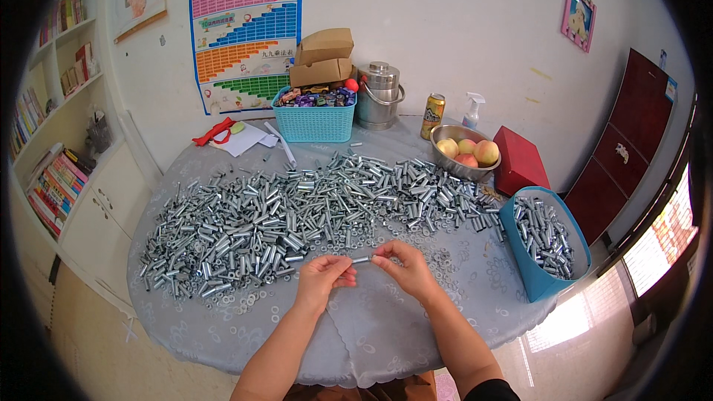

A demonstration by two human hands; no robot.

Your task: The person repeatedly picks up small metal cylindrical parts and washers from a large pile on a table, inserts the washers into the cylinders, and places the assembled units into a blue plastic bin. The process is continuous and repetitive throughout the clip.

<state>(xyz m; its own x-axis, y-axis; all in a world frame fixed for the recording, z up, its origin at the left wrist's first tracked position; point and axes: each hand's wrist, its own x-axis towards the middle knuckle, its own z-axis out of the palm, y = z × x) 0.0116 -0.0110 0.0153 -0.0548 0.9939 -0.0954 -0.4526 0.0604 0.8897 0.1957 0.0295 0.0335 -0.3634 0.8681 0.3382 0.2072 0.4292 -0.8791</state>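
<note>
Between my two hands, near the front of the table, a small silver anchor bolt lies level. My left hand pinches its left end with the fingertips. Its right end is in the closed thumb and fingers of my right hand, which partly hide it. Just beyond my hands spreads a wide heap of loose silver metal sleeves and bolts. Small flat washers are scattered beside my right hand, and more lie at the heap's near left edge.
A blue bin full of metal pieces stands at the table's right edge. Behind the heap are a turquoise basket of wrapped items, a steel pot, a yellow can, a spray bottle, a bowl of fruit and a red box.
</note>
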